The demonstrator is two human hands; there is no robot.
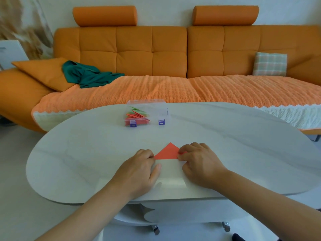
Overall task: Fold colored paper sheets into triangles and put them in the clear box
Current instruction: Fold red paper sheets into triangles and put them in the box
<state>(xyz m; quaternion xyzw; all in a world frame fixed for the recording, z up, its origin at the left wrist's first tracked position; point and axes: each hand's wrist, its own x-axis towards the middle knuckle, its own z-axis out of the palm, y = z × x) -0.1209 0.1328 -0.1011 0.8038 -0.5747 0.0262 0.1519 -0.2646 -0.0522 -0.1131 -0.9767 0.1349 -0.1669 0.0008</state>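
Pinches the right corner of the red paper triangle (167,152) with the right hand (198,164); left hand (139,169) bent-fingered at the left corner, grip hidden. Lies well apart from the clear box (147,112), on its near side. Risks a skewed crease or slipping edges if pulled unevenly.

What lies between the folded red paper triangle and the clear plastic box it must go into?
Nothing visible: only white tabletop separates the red paper triangle from the clear plastic box straight ahead.
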